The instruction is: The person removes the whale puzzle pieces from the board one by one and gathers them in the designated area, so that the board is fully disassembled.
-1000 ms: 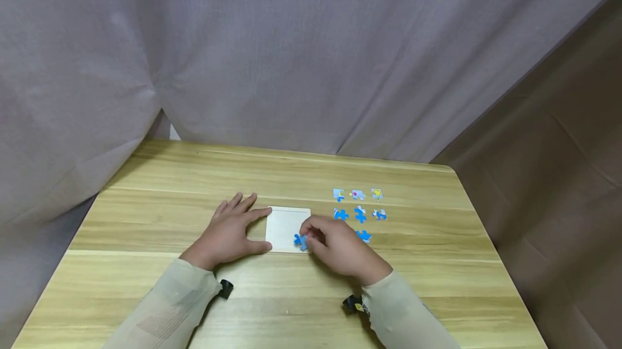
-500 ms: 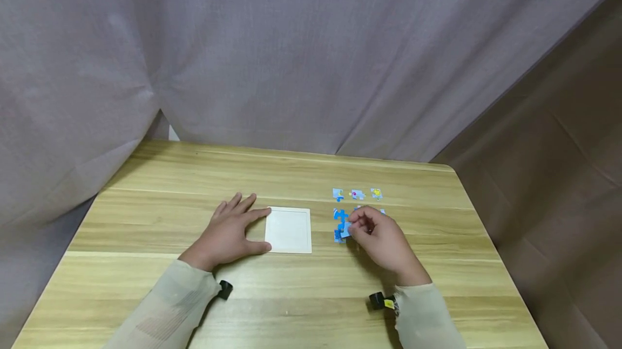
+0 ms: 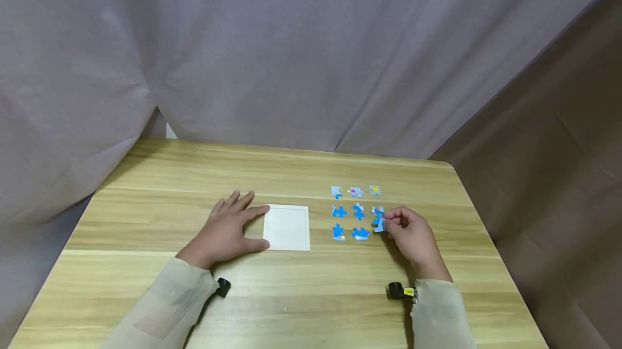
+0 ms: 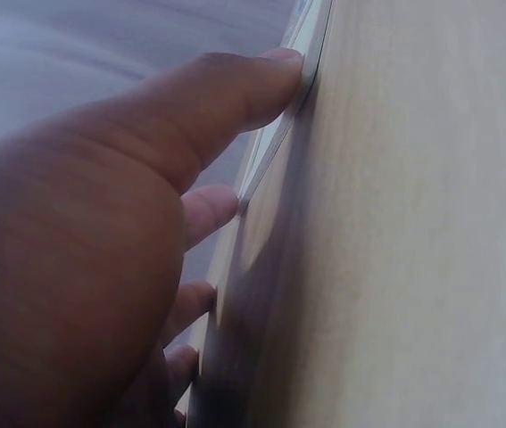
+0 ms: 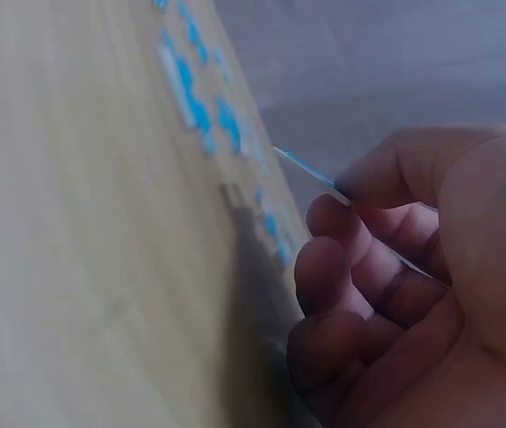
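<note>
My left hand (image 3: pixel 225 230) lies spread on the wooden table, its thumb and index fingertip touching the left edge of a square white puzzle tray (image 3: pixel 286 227). In the left wrist view the thumb (image 4: pixel 253 89) rests on the tray's rim. To the right, my right hand (image 3: pixel 413 238) pinches a blue jigsaw piece (image 3: pixel 379 225) between thumb and index finger. The right wrist view shows this piece (image 5: pixel 304 167) edge-on, raised above the tabletop, other fingers curled in. It partly overlaps the piece with blue and white (image 3: pixel 376 210) in the head view.
Several loose jigsaw pieces lie in rows right of the tray, among them one with a yellow sun (image 3: pixel 374 190) and a blue one (image 3: pixel 360 234) in the nearest row. A grey curtain (image 3: pixel 252 57) hangs behind the table (image 3: pixel 286 306).
The right hand has carried the jigsaw piece from over the tray rightwards, past the nearest row, to that row's right end. The left hand has stayed at the tray's edge.
</note>
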A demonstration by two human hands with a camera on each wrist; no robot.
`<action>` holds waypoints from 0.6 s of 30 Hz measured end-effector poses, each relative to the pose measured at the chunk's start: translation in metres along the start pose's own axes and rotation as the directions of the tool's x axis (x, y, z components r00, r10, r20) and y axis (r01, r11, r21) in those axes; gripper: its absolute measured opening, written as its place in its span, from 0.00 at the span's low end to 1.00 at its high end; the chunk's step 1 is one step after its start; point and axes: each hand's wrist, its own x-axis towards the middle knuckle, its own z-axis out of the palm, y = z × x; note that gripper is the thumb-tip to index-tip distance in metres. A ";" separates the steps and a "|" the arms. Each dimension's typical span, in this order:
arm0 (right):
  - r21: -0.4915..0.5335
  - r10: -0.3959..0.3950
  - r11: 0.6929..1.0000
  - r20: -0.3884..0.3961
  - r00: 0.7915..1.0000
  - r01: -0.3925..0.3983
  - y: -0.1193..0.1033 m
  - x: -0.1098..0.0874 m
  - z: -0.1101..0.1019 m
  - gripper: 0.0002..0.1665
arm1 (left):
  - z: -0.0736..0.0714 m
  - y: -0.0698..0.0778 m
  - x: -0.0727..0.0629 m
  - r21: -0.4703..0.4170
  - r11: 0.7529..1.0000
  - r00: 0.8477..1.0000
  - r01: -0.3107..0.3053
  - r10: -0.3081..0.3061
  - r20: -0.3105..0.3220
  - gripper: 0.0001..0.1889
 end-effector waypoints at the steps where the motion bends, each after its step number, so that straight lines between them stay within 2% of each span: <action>1: -0.015 0.016 1.000 -0.002 1.000 -0.016 0.004 -0.001 -0.001 0.13 | 0.001 0.000 0.001 -0.003 1.000 1.000 0.001 -0.001 0.005 0.46; 5: -0.127 0.058 0.990 -0.022 0.998 -0.061 0.019 -0.007 -0.005 0.10 | 0.007 0.001 0.005 -0.013 1.000 1.000 -0.020 0.020 0.016 0.46; 10: -0.247 0.032 0.968 -0.006 0.999 -0.032 0.022 -0.006 -0.008 0.08 | 0.008 0.001 0.005 -0.013 1.000 1.000 -0.016 0.016 0.021 0.46; 18: -0.290 0.010 0.957 0.000 1.000 -0.010 0.012 0.011 -0.001 0.09 | -0.002 -0.003 0.001 -0.007 1.000 1.000 0.004 -0.004 0.000 0.46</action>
